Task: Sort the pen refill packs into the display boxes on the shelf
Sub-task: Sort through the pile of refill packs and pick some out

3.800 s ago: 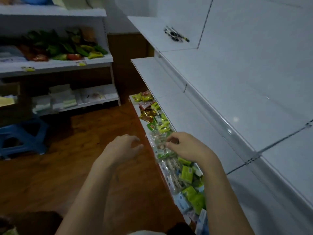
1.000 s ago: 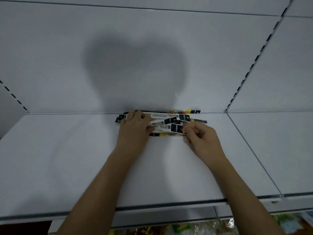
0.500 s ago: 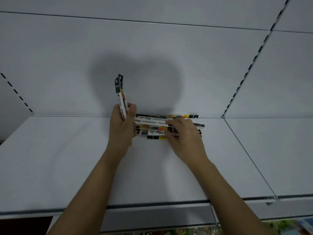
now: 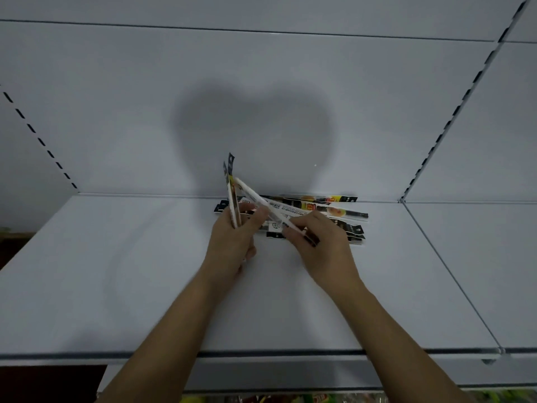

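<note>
Nearest, bare forearms reaching over the white shelf's [image 4: 116, 286] front edge. Left hand [image 4: 232, 242] gripping two refill packs [image 4: 231, 193] upright, fingers curled round their lower ends, dark tops tilted toward the back panel [image 4: 261, 82]. Right hand [image 4: 322, 245] pinching one white refill pack [image 4: 261, 202] between thumb and fingertips, slanted up-left, far end touching the upright pair. Just behind both hands, a loose pile of refill packs [image 4: 334, 212] lying flat on the shelf against the back panel. Beyond, a head-shaped shadow [image 4: 255, 132] on the panel.
</note>
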{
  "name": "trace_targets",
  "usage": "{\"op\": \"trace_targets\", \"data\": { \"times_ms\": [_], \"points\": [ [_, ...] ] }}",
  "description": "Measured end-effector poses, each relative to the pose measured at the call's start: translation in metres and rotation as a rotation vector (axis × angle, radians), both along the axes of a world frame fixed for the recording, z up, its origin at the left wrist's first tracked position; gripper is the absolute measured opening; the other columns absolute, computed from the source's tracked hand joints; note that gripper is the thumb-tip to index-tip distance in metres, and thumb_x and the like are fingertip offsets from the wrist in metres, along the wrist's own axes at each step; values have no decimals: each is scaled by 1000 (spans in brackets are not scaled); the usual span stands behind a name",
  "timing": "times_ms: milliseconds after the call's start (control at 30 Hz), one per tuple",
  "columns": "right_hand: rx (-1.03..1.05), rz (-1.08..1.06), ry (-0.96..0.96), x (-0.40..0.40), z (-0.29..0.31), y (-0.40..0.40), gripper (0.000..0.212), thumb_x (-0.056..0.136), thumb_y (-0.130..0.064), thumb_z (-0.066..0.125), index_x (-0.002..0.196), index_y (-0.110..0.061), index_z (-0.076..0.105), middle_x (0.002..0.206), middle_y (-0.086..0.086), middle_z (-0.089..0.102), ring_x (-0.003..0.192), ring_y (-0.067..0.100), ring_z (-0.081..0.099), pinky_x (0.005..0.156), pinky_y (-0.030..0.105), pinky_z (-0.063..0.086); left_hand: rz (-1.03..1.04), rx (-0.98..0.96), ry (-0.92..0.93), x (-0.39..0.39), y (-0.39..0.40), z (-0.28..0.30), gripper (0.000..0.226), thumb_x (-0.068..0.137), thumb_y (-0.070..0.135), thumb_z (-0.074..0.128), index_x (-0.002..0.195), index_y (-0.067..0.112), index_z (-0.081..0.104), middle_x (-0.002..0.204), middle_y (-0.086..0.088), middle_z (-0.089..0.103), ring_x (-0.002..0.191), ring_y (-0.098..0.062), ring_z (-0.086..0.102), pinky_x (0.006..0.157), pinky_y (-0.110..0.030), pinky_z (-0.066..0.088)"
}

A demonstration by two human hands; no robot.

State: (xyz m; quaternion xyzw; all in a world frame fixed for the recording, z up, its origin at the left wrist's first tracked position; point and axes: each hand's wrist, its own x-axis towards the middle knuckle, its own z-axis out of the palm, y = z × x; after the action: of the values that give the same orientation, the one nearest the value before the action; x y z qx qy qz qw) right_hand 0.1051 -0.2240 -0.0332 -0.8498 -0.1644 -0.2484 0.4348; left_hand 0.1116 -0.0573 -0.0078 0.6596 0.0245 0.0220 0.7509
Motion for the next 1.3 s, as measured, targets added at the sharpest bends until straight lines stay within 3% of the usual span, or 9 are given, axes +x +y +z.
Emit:
{"op": "trace_targets", "data": {
  "times_ms": [200,333,433,900,1033,1100,1167,1233,1300],
  "points": [
    [-74,224,68,-8,0,3,30,100,-29,51,102,-11,75,83,-1,62,78,10,55,70,21,43,-12,69,91,-3,-1,-1,17,98,16,54,88,9,67,78,-9,68,71,-22,62,69,-34,52],
    [-277,-44,-85,2,-11,-7,19,95,-13,57,103,-7,73,91,2,63,86,18,53,76,35,46,26,-34,74,-4,-1,5,17,101,9,41,91,10,55,66,-7,59,53,-22,57,53,-31,52],
    [-422,-174,-81,6,-20,-10,24,86,-8,65,108,-9,73,101,7,63,90,25,52,75,39,48,22,116,-29,-5,0,2,11,100,8,46,96,14,54,66,-2,52,44,-17,44,41,-25,40],
    [-353,-297,-159,-1,12,-2,6,88,-4,62,88,-8,67,84,8,66,78,33,60,66,35,41,-31,868,-544,-6,2,-2,29,85,13,58,114,18,56,84,11,59,68,-16,48,61,-30,37],
    [-68,-198,91,-13,35,6,17,96,-7,50,85,-20,53,79,-2,62,72,17,59,65,32,48,-24,984,-690,-7,3,-5,36,79,21,56,114,28,46,86,-3,70,68,-33,63,57,-35,48],
    [41,-124,336,-12,35,4,29,98,-10,55,80,-29,42,78,-14,45,73,2,48,67,9,40,-24,1017,-755,-8,1,-8,36,79,22,55,111,29,41,86,-8,73,64,-36,66,53,-38,52],
    [-74,-48,568,-5,25,4,17,99,-16,55,105,-31,50,87,-21,37,89,5,46,65,1,34,-13,1080,-831,-5,1,-8,35,78,22,56,110,26,43,82,-7,73,60,-33,66,48,-34,50],
    [-232,-8,593,0,20,4,23,101,-18,51,111,-38,49,97,-18,47,106,11,47,67,9,29,-4,1158,-864,-1,5,-7,35,74,18,61,106,24,47,78,-3,72,59,-30,65,47,-28,45],
    [-154,-34,314,3,19,10,29,94,-7,58,81,-32,50,82,-11,54,84,14,55,70,24,39,5,1205,-837,2,13,-9,34,72,17,63,104,23,52,77,0,71,60,-28,64,46,-27,43]
  ]
}}
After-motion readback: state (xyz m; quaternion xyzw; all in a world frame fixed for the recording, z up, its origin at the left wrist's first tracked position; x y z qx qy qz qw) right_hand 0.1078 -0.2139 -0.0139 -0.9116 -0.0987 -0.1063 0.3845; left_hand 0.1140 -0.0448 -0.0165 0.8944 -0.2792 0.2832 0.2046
